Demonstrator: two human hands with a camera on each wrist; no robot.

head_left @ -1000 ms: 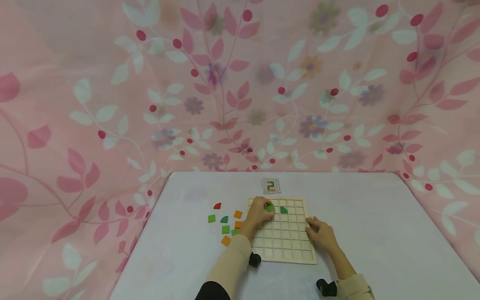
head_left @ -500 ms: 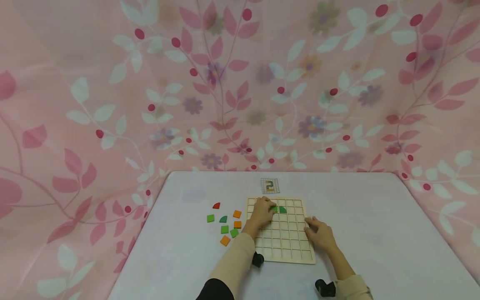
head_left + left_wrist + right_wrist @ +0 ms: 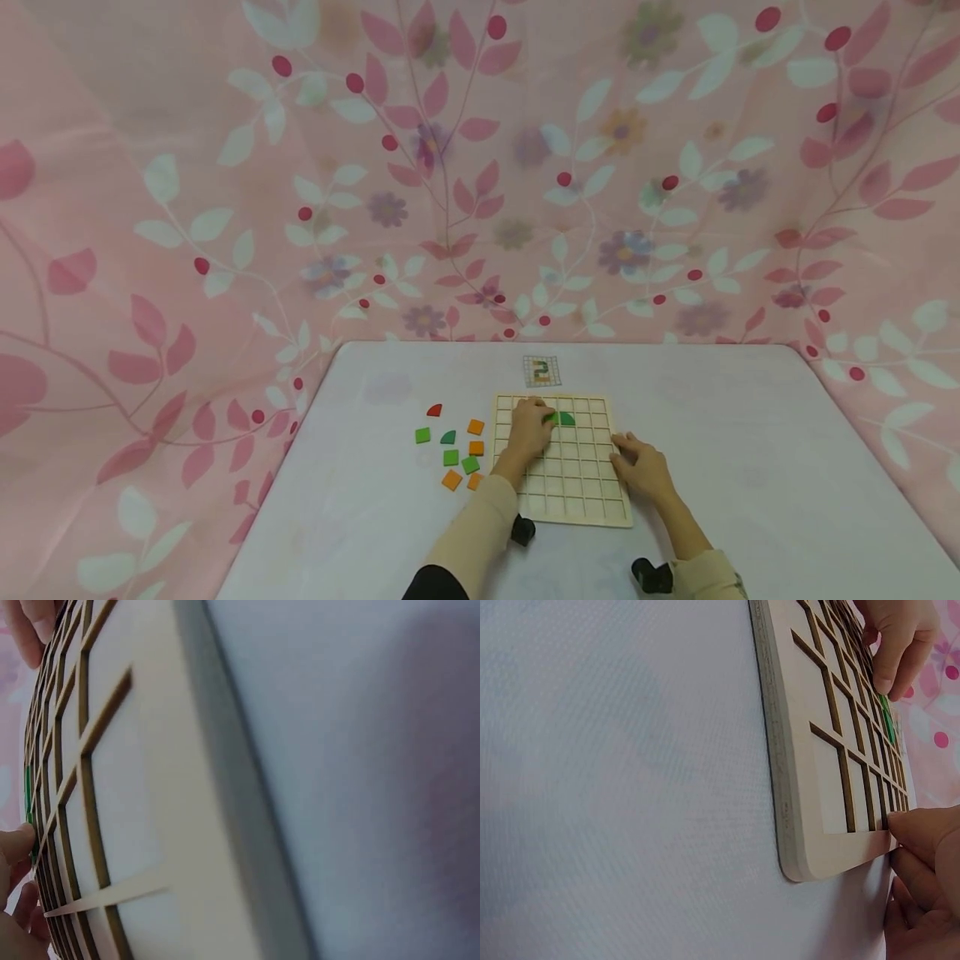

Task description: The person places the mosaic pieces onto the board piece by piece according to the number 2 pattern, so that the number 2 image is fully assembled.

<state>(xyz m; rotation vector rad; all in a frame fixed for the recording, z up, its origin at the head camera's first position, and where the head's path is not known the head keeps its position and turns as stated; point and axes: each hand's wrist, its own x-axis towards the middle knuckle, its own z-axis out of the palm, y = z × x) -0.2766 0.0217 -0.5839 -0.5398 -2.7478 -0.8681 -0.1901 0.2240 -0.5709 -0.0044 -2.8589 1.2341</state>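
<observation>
My left hand [image 3: 530, 428] reaches over a pale wooden grid board [image 3: 573, 486], its fingertips pinching a light green square tile [image 3: 551, 417] at a cell in the upper part. Most of that tile is hidden by the fingers. Directly to its right lies a dark green quarter-round tile [image 3: 568, 419] in a cell. At the board's right edge my right hand [image 3: 647, 472] grips the frame; the right wrist view shows its thumb [image 3: 911, 825] on top of the rim and the other fingers curled beside and below it.
Left of the board lie several loose tiles: orange squares [image 3: 476, 427], green squares [image 3: 423, 435], a dark green quarter-round [image 3: 447, 437] and a red quarter-round [image 3: 434, 410]. Behind the board is a small pattern card [image 3: 542, 372]. A flowered pink cloth [image 3: 480, 208] hangs behind the white table [image 3: 750, 467].
My left hand has moved slightly right with the light green tile, which now sits beside the dark green quarter-round. The right hand has stayed on the board's edge.
</observation>
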